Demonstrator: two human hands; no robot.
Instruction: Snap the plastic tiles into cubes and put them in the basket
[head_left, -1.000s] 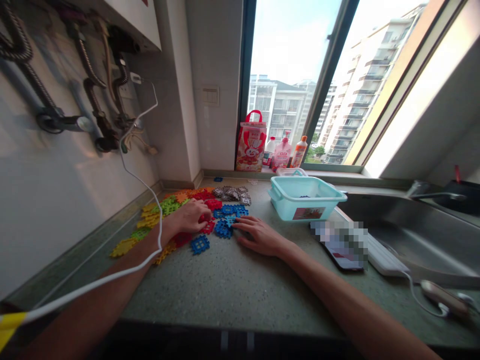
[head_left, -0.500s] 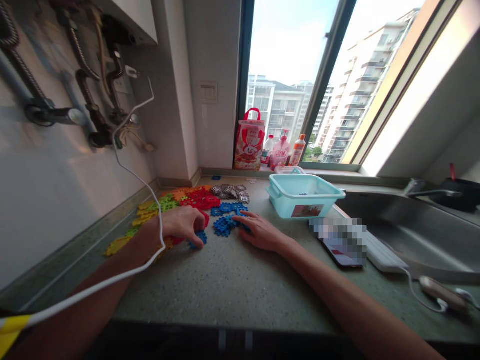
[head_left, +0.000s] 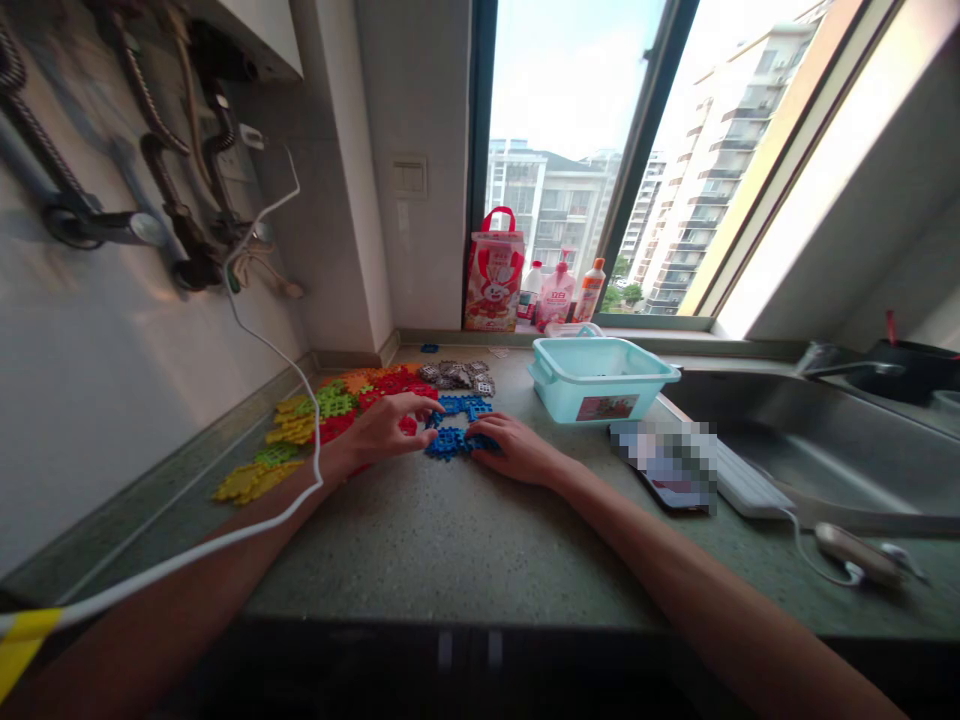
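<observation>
Blue pieces (head_left: 448, 442), left of tub (head_left: 561, 395), left hand (head_left: 384, 428) thumb apart, right hand (head_left: 521, 450) touching pieces; can't tell if either pinches

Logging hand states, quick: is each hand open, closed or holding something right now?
Left hand: thumb and fingers parted at the blue pieces; grip cannot be told.
Right hand: fingers on the blue pieces; grip cannot be told.
</observation>
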